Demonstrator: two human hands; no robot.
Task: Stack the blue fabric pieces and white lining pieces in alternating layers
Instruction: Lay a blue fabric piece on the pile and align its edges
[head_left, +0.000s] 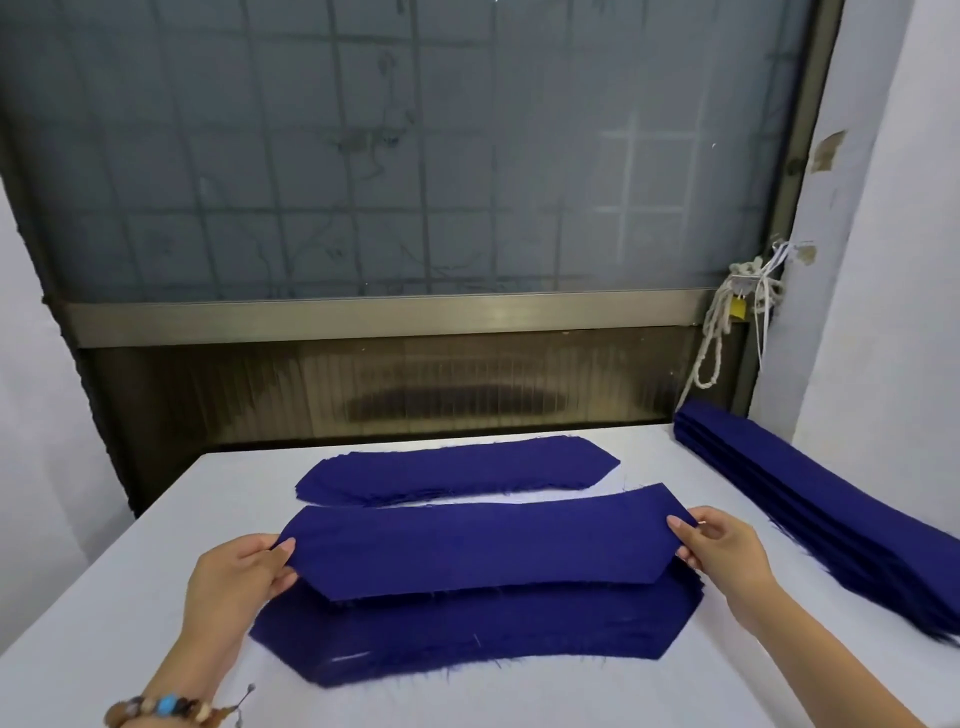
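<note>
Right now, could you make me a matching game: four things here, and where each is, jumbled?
1 lifted blue piece
2 tall blue stack
3 rope
4 bracelet

A around the left wrist
B held by left hand and right hand
C hanging beside the window
D on the table, far right

Pairs: 1-B, 2-D, 3-C, 4-A

On the bench (156, 519), a near stack (467, 639) of fabric pieces lies front and centre, and a single piece (483, 545) hangs just above it. Behind them lies a far stack (457, 467). A tall pile (810, 499) runs along the bench's right edge, beside the wall (883, 260).
</note>
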